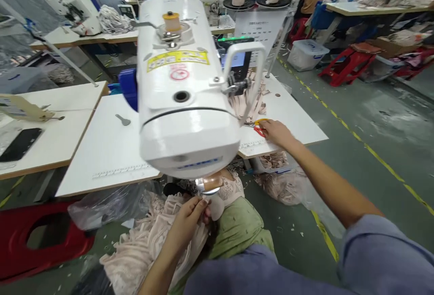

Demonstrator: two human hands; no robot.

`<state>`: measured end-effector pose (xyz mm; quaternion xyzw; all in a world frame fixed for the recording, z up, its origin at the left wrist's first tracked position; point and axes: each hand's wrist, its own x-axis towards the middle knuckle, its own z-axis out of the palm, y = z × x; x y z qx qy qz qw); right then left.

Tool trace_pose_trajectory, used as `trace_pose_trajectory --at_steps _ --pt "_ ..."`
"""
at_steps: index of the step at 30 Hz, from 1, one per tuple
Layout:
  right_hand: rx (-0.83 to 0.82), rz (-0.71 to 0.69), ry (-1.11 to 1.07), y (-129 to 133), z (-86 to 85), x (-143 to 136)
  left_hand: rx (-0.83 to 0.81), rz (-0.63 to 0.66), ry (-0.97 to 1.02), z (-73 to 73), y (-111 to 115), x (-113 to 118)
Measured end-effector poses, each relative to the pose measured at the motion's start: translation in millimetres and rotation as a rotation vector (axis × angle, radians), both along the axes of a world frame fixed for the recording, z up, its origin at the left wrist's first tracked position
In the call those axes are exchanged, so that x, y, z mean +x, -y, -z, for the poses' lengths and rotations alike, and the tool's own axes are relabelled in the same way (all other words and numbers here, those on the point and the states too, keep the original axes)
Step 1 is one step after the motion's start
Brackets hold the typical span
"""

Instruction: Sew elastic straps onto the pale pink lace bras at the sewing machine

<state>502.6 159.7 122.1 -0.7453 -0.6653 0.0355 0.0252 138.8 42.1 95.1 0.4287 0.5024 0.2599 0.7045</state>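
Note:
A white sewing machine [190, 136] fills the middle of the view. Below its head, my left hand [195, 211] pinches the edge of a pale beige fabric piece [216, 206], beside my lap. My right hand [276, 132] is on the white table right of the machine, with its fingers on the handles of scissors [260, 127] that have yellow and red grips. The scissors' blades point left toward the machine. Behind them lies a heap of beige straps [251, 98]. More beige lace garments [142, 245] hang in a pile left of my lap.
A metal piece [122, 120] lies on the table's left part. A black phone [21, 144] rests on the neighbouring table. Red stools [352, 62] stand at the right and lower left. Thread cones, plastic bins and people at other machines are further back.

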Motion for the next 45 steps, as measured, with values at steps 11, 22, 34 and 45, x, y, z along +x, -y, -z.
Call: trace_pose_trajectory --at_steps 11,22,34,45 --pt "-0.087 -0.235 -0.543 172 10.6 -73 -0.254 -0.250 0.322 -8.5 7 -5" --pt "0.087 -0.537 -0.556 186 18.8 -143 -0.101 -0.110 0.119 -11.8 14 1" --pt "-0.092 -0.373 -0.771 196 9.3 -135 -0.160 -0.138 0.227 -6.7 11 -13" --pt "-0.166 -0.375 -0.779 175 9.6 -160 0.029 -0.143 0.071 -5.5 13 -12"
